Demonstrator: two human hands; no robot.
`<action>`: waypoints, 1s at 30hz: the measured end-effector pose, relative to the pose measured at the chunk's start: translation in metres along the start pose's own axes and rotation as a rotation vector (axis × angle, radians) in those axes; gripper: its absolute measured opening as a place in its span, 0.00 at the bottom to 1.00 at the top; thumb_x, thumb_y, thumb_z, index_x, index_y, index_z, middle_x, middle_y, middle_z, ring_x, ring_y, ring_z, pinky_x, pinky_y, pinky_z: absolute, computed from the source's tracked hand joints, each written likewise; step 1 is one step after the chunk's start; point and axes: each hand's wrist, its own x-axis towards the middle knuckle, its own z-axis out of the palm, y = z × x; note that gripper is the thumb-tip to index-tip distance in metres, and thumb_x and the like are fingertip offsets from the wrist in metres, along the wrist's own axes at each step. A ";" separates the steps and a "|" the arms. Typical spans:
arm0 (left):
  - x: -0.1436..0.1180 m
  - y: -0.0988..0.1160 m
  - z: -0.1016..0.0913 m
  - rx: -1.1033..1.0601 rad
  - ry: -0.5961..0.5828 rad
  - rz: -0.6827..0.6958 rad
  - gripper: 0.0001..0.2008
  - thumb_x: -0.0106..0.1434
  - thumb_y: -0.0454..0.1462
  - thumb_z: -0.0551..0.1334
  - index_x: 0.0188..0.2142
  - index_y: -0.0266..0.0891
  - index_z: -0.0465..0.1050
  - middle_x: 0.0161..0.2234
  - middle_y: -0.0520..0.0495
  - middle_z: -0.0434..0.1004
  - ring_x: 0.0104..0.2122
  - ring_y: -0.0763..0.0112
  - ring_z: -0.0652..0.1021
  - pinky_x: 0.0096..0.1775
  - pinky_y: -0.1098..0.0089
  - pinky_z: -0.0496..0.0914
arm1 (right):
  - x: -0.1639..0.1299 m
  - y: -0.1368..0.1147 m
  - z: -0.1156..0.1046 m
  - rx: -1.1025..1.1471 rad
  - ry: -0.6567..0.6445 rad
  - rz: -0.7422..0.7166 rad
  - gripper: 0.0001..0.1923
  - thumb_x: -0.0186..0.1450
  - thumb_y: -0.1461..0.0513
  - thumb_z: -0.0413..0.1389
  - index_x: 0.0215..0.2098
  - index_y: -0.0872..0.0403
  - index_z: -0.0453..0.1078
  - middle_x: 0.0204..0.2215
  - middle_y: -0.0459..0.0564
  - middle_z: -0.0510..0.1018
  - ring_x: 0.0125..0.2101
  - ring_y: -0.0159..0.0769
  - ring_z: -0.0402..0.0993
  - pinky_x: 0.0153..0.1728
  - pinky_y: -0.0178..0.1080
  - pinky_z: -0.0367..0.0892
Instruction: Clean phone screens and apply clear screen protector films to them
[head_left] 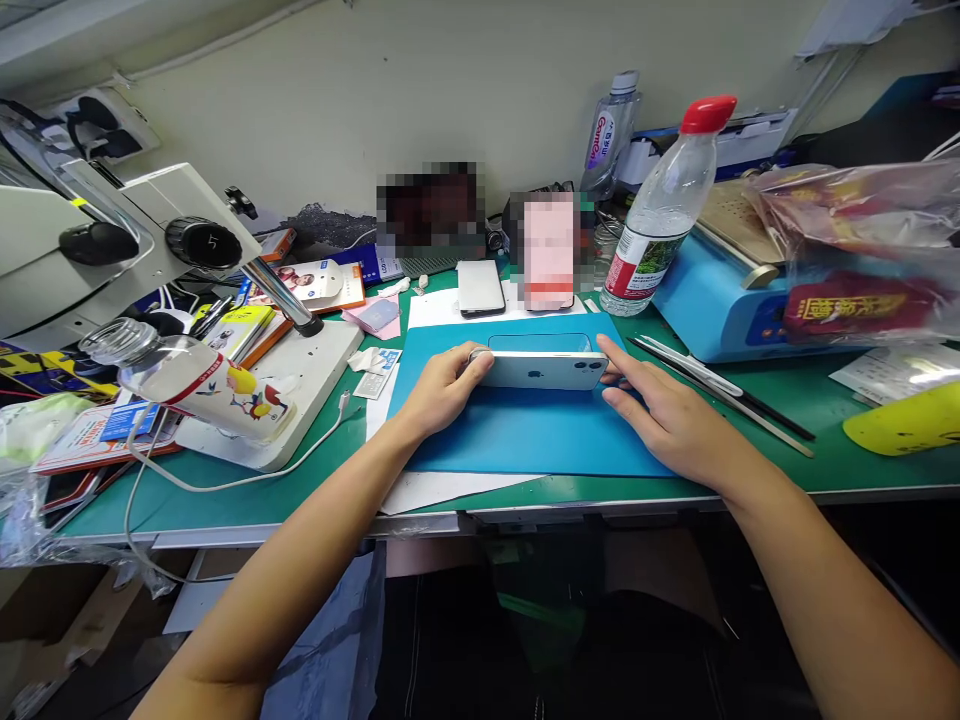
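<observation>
A pale smartphone [544,372], tilted up on its long side with its back and two camera lenses towards me, is over a blue mat [517,440]. My left hand [442,388] closes on its left end, thumb across the edge. At the camera end is my right hand [660,405], open, its index finger stretched along the top corner and its thumb apart below; whether it bears any weight I cannot tell. Behind the phone, a clear sheet with a thin black border [555,342] lies on the mat. The phone's front is hidden.
On the left stand a microscope base [285,425] and a tilted glass bottle [217,390] beside a white cable [247,487]. Tweezers and thin tools [720,385] lie right of the mat. Behind them are a red-capped water bottle [660,220] and a blue machine [720,300].
</observation>
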 end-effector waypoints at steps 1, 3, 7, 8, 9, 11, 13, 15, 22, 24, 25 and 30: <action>-0.001 0.001 0.000 -0.001 0.019 -0.005 0.17 0.74 0.47 0.50 0.37 0.40 0.71 0.35 0.50 0.75 0.36 0.68 0.73 0.40 0.70 0.67 | 0.000 0.000 0.000 0.004 0.003 -0.002 0.32 0.73 0.50 0.44 0.74 0.46 0.48 0.50 0.55 0.78 0.50 0.50 0.76 0.52 0.57 0.70; -0.003 0.003 -0.001 0.002 0.069 -0.021 0.16 0.73 0.47 0.53 0.40 0.40 0.73 0.37 0.51 0.77 0.36 0.68 0.74 0.39 0.71 0.66 | 0.000 -0.001 -0.001 0.013 0.004 -0.007 0.32 0.74 0.49 0.43 0.73 0.46 0.49 0.50 0.55 0.78 0.50 0.49 0.76 0.53 0.56 0.70; -0.010 0.012 -0.004 0.023 0.137 -0.017 0.14 0.72 0.45 0.57 0.39 0.39 0.76 0.36 0.50 0.80 0.34 0.68 0.76 0.36 0.72 0.66 | -0.001 -0.001 -0.002 0.019 0.005 0.003 0.32 0.74 0.49 0.43 0.72 0.48 0.51 0.51 0.56 0.78 0.51 0.49 0.75 0.54 0.54 0.69; -0.011 0.015 -0.005 0.039 0.144 -0.012 0.13 0.71 0.44 0.59 0.39 0.39 0.76 0.36 0.50 0.81 0.35 0.68 0.77 0.36 0.72 0.67 | -0.001 -0.001 -0.002 0.016 0.008 0.004 0.32 0.74 0.48 0.43 0.72 0.49 0.53 0.52 0.57 0.78 0.52 0.50 0.75 0.54 0.54 0.69; -0.012 0.018 -0.006 0.059 0.149 -0.009 0.11 0.70 0.43 0.60 0.39 0.39 0.76 0.37 0.49 0.82 0.36 0.67 0.77 0.35 0.72 0.67 | -0.001 0.000 -0.002 0.012 0.012 0.002 0.32 0.73 0.48 0.44 0.71 0.50 0.54 0.52 0.57 0.78 0.52 0.51 0.75 0.54 0.55 0.69; -0.015 0.022 -0.008 0.097 0.151 0.000 0.08 0.69 0.40 0.61 0.40 0.39 0.77 0.39 0.48 0.82 0.37 0.66 0.79 0.32 0.72 0.67 | -0.002 0.000 -0.003 0.007 0.010 -0.005 0.32 0.73 0.47 0.44 0.70 0.51 0.56 0.54 0.58 0.78 0.54 0.52 0.74 0.55 0.55 0.69; -0.019 0.023 -0.010 0.135 0.143 0.040 0.05 0.67 0.36 0.62 0.41 0.40 0.77 0.40 0.47 0.83 0.38 0.65 0.79 0.32 0.72 0.69 | -0.003 0.000 -0.003 0.011 -0.008 -0.013 0.33 0.73 0.46 0.45 0.70 0.52 0.58 0.55 0.59 0.77 0.55 0.52 0.72 0.56 0.55 0.68; -0.026 0.021 -0.010 0.194 0.125 0.124 0.07 0.66 0.32 0.61 0.42 0.40 0.77 0.40 0.47 0.82 0.39 0.65 0.80 0.37 0.69 0.72 | -0.004 -0.001 -0.003 0.020 -0.037 -0.023 0.34 0.72 0.45 0.46 0.69 0.52 0.58 0.55 0.59 0.76 0.57 0.52 0.70 0.57 0.56 0.67; -0.062 0.011 -0.006 0.416 -0.042 0.368 0.17 0.65 0.25 0.57 0.49 0.40 0.75 0.49 0.43 0.80 0.46 0.61 0.79 0.47 0.61 0.74 | -0.008 0.001 -0.005 0.017 -0.125 -0.117 0.39 0.66 0.46 0.58 0.69 0.53 0.59 0.56 0.59 0.75 0.59 0.53 0.66 0.56 0.55 0.68; -0.067 0.012 -0.004 0.453 -0.079 0.342 0.16 0.67 0.27 0.58 0.52 0.40 0.74 0.52 0.42 0.79 0.48 0.59 0.79 0.48 0.59 0.75 | -0.008 0.002 -0.005 0.018 -0.132 -0.157 0.41 0.64 0.46 0.60 0.70 0.52 0.58 0.56 0.59 0.75 0.59 0.54 0.66 0.56 0.54 0.68; -0.069 0.013 -0.003 0.464 -0.087 0.320 0.16 0.68 0.29 0.59 0.54 0.40 0.73 0.53 0.41 0.78 0.49 0.59 0.78 0.49 0.58 0.75 | -0.007 0.002 -0.005 0.017 -0.131 -0.172 0.42 0.63 0.45 0.60 0.70 0.52 0.58 0.56 0.58 0.75 0.59 0.54 0.66 0.56 0.55 0.68; -0.074 0.020 0.002 0.509 -0.114 0.211 0.23 0.71 0.44 0.61 0.61 0.38 0.68 0.61 0.38 0.71 0.63 0.54 0.69 0.61 0.53 0.68 | -0.006 0.004 -0.004 0.010 -0.117 -0.208 0.45 0.60 0.44 0.62 0.70 0.50 0.57 0.57 0.58 0.75 0.59 0.56 0.66 0.55 0.56 0.68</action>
